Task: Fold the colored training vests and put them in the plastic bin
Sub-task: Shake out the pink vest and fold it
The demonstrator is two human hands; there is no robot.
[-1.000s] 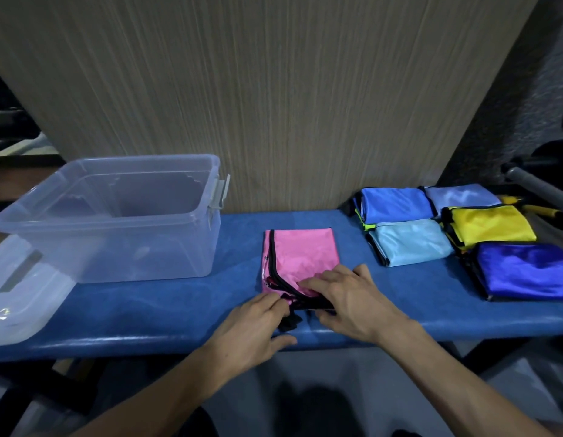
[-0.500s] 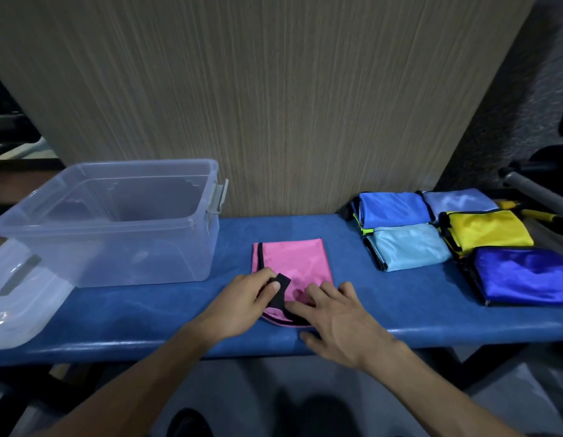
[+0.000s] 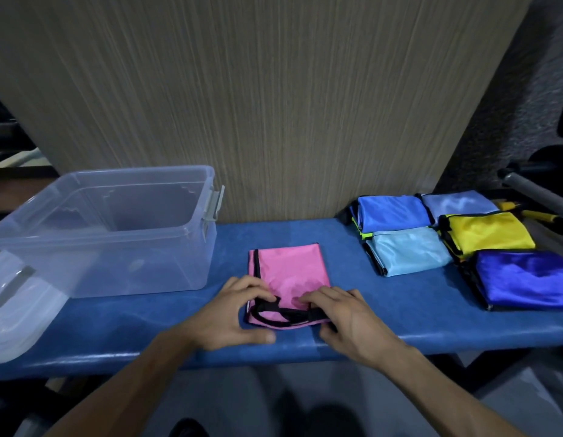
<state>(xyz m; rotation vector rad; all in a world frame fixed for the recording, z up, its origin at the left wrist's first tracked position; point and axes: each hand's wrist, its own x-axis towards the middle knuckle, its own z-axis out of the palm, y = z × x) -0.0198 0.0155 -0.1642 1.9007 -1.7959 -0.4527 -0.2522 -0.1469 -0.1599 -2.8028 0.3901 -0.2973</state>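
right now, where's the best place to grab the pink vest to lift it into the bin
Probably the near end of the pink vest, from the person's side, one hand at each near corner. It lies flat and folded, and its loose black straps bunch at that edge, so pinching there should keep the folds and straps together.

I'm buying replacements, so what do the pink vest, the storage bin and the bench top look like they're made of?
Pink vest: thin synthetic cloth, likely polyester, faint sheen, black binding at the edges. Plastic bin: clear, slightly frosted hard plastic; the blue surface shows through its walls, grey latch at one end. Bench top: blue padded covering, probably vinyl, with a soft gloss and a rounded front edge.
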